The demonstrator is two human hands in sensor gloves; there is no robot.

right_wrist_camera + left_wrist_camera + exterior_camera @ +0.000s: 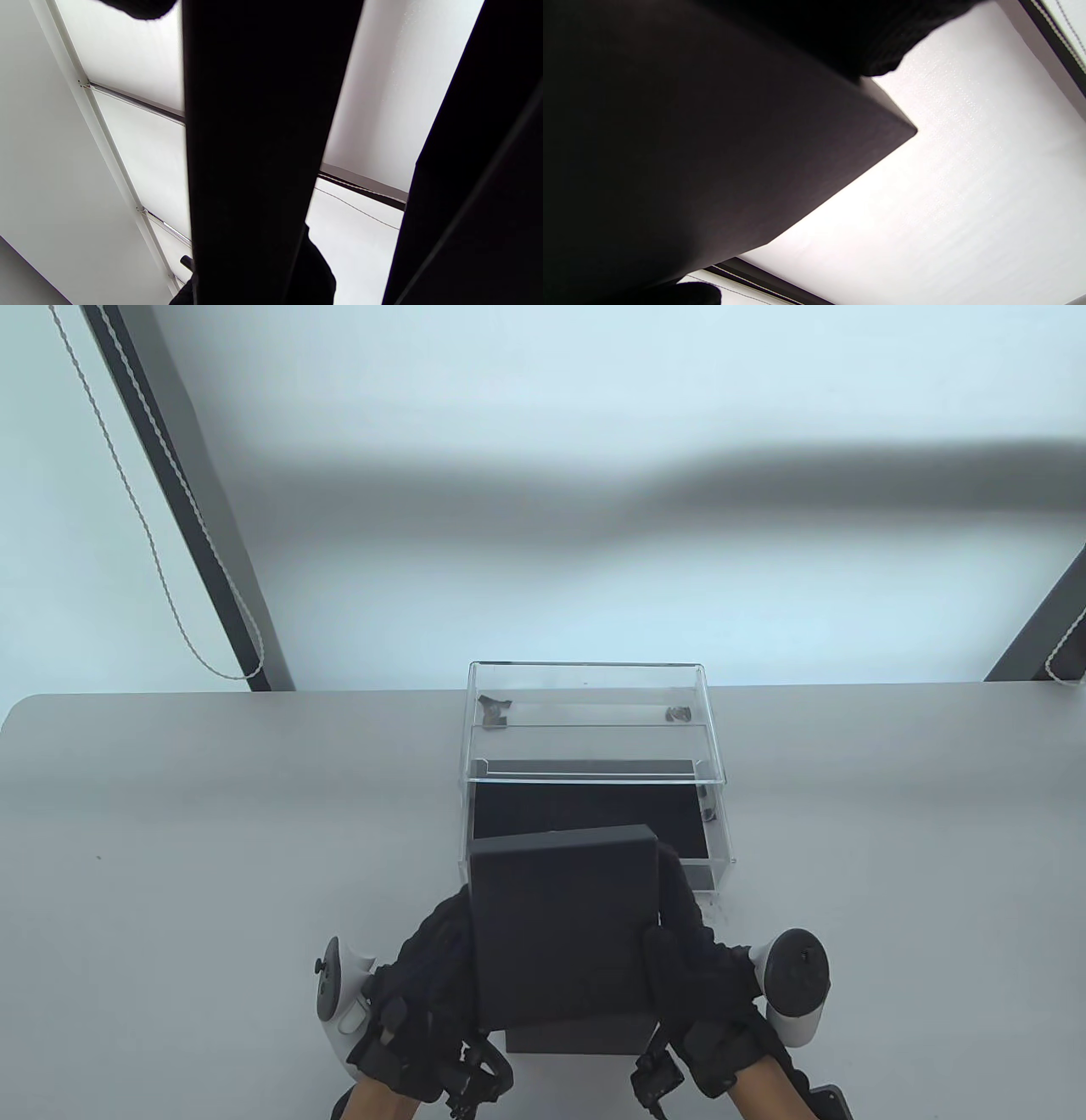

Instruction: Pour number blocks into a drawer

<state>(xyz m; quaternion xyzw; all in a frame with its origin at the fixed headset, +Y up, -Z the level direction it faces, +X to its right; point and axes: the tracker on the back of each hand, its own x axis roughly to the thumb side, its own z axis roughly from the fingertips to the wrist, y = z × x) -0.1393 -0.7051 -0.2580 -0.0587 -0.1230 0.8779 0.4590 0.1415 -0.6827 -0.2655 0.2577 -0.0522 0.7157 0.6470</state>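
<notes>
A black box is held tilted over the pulled-out drawer of a clear acrylic case. My left hand grips the box's left side and my right hand grips its right side. The drawer has a black lined floor. No number blocks show; the box's opening is turned away from the table view. The left wrist view shows only the box's dark side under my fingers. The right wrist view shows the box edge up close against the bright wall.
The acrylic case stands at the table's far edge, with small dark fittings inside its upper level. A second dark piece lies under the box near me. A window frame and blind cords hang behind.
</notes>
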